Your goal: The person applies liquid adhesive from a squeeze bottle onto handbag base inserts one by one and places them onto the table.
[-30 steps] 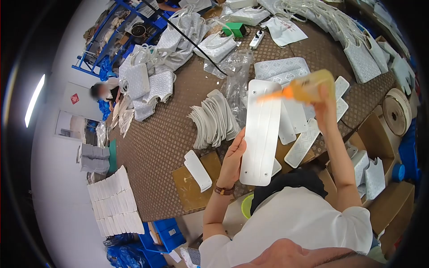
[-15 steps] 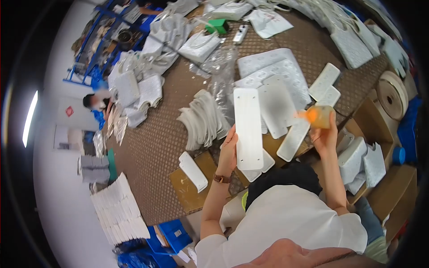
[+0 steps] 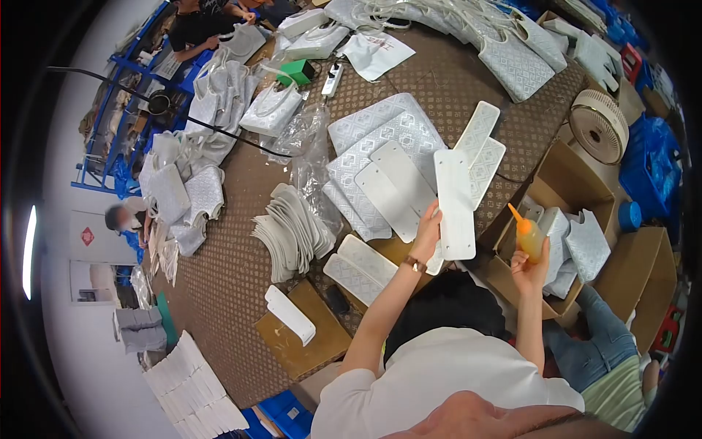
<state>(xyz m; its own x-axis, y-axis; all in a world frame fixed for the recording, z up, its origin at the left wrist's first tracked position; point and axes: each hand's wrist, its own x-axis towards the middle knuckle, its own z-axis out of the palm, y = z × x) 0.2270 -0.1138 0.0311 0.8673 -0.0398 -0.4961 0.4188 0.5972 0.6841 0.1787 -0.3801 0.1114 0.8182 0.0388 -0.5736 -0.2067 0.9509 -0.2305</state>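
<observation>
A long white panel with small studs near its ends (image 3: 455, 205) is held upright at its left edge by my left hand (image 3: 427, 230). My right hand (image 3: 529, 269) is wrapped round a yellow squeeze bottle (image 3: 529, 241), whose orange nozzle points up and to the left, apart from the panel. Behind the panel, thin white plates (image 3: 395, 192) lie on silver patterned pieces (image 3: 347, 132). Two long patterned strips (image 3: 479, 126) overlap to the right of these. More strips (image 3: 360, 269) lie left of my left forearm.
A fanned stack of white pieces (image 3: 292, 230) stands on the brown table (image 3: 219, 293). One white piece (image 3: 290, 314) rests on a brown board (image 3: 303, 351). Open cardboard boxes (image 3: 578, 175) and a fan (image 3: 598, 130) are at the right. Other people are at the far left.
The view has swung to the right. The bottle has moved from over the panel to its right, and its nozzle has turned from leftward to upward. The panel has shifted right with my left hand.
</observation>
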